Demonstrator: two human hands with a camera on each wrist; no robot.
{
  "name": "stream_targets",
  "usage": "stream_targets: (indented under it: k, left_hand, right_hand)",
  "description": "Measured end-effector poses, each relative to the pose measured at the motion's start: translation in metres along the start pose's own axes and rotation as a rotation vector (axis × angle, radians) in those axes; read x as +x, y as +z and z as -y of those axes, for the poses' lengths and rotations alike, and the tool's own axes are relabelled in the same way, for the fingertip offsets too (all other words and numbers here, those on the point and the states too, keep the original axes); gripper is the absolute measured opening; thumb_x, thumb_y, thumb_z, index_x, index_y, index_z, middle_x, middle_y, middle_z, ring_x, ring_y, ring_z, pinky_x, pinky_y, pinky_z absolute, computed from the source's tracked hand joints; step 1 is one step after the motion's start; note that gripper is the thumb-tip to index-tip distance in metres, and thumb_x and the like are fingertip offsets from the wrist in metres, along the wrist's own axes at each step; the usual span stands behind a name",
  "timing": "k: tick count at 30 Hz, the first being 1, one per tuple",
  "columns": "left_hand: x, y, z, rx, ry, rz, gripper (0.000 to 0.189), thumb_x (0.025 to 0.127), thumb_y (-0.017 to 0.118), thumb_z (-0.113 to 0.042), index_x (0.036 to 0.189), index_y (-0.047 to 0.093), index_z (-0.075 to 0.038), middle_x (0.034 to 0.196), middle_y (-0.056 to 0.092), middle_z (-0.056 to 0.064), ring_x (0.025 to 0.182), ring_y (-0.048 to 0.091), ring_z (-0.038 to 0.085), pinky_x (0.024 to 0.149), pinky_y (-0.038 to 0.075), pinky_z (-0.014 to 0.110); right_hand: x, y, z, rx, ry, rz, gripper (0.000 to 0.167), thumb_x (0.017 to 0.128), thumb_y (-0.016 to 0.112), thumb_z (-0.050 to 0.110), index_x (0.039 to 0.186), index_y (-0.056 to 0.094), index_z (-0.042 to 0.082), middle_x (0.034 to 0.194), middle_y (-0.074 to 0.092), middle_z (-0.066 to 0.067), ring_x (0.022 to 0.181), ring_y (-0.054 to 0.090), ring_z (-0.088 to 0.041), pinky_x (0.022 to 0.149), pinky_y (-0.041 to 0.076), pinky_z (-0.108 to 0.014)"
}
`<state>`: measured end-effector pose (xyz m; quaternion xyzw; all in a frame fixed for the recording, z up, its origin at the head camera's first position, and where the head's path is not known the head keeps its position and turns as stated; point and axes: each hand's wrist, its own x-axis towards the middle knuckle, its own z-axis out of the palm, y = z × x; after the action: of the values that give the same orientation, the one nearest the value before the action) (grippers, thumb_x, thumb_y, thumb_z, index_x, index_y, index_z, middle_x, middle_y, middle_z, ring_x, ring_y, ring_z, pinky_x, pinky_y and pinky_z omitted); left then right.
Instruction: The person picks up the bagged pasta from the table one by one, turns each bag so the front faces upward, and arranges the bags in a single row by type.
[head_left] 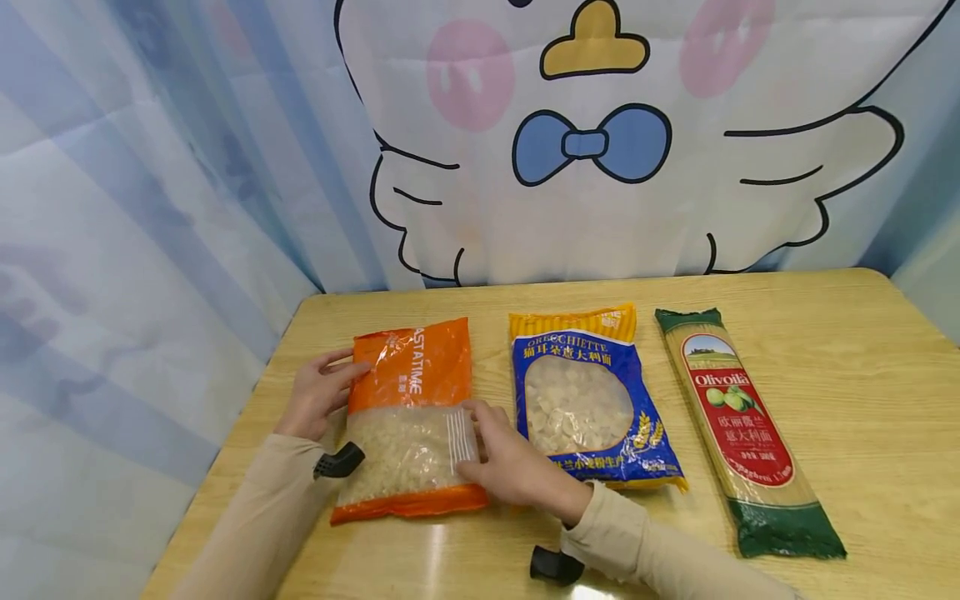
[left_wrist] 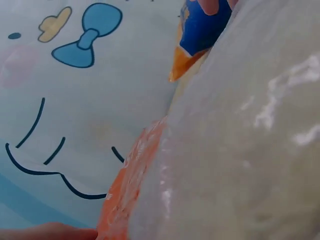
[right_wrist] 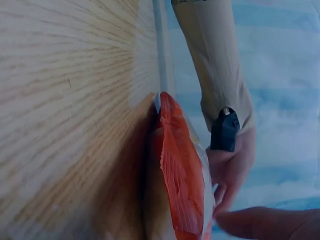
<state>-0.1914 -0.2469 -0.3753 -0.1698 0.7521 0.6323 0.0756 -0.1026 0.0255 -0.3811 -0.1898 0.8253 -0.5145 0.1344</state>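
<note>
An orange and clear bag of small pasta [head_left: 408,442] lies at the left of the wooden table, its printed orange half toward the back. At its left edge my left hand [head_left: 318,392] holds on, fingertips over the orange part. My right hand [head_left: 506,458] grips the opposite edge, by the white-striped strip of the clear part. In the right wrist view, the bag's orange end [right_wrist: 182,175] stands out near the tabletop, with a thumb [right_wrist: 270,223] at its side. The clear film [left_wrist: 240,150] fills much of the left wrist view.
Just right of the right hand lies a blue and yellow orecchiette bag [head_left: 577,404]. Farther right is a long spaghetti pack [head_left: 742,425] with green ends and a red label. A printed curtain [head_left: 585,225] hangs behind the table [head_left: 862,375].
</note>
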Motion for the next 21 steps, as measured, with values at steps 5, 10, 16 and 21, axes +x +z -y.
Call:
stream_targets:
  k: [5, 10, 16, 21]
  left_hand:
    - [-0.007, -0.009, -0.007, -0.053, 0.044, 0.009, 0.063, 0.098, 0.063, -0.016, 0.152, 0.035, -0.003, 0.136, 0.05, 0.016, 0.088, 0.066, 0.001, 0.085, 0.057, 0.021]
    - [-0.018, -0.016, -0.015, -0.032, 0.096, 0.014, 0.059, 0.099, 0.061, -0.018, 0.152, 0.036, -0.005, 0.132, 0.052, 0.01, 0.102, 0.063, 0.007, 0.098, 0.054, 0.029]
    - [-0.031, -0.015, -0.026, 0.001, 0.163, 0.036, 0.059, 0.098, 0.064, -0.023, 0.15, 0.04, -0.007, 0.143, 0.048, 0.016, 0.111, 0.061, 0.012, 0.101, 0.052, 0.032]
    - [-0.043, -0.008, -0.035, 0.017, 0.211, 0.063, 0.057, 0.098, 0.064, -0.025, 0.148, 0.043, -0.007, 0.147, 0.045, 0.019, 0.115, 0.061, 0.016, 0.101, 0.052, 0.035]
  right_hand:
    - [0.002, -0.006, 0.003, 0.042, 0.003, 0.019, 0.069, 0.091, 0.071, 0.013, 0.145, 0.033, -0.005, 0.139, 0.038, -0.027, 0.124, 0.051, -0.04, 0.096, 0.054, -0.048]
    - [0.004, -0.012, 0.005, 0.045, -0.005, 0.031, 0.07, 0.093, 0.069, 0.015, 0.149, 0.03, -0.001, 0.142, 0.038, -0.024, 0.128, 0.048, -0.04, 0.102, 0.049, -0.051]
    - [0.003, -0.02, 0.009, 0.079, -0.043, 0.033, 0.066, 0.094, 0.068, 0.013, 0.148, 0.031, 0.001, 0.141, 0.04, -0.024, 0.129, 0.047, -0.039, 0.105, 0.048, -0.051]
    - [0.002, -0.026, 0.013, 0.074, -0.071, 0.025, 0.067, 0.095, 0.067, 0.015, 0.149, 0.031, 0.002, 0.143, 0.042, -0.023, 0.13, 0.047, -0.038, 0.106, 0.046, -0.051]
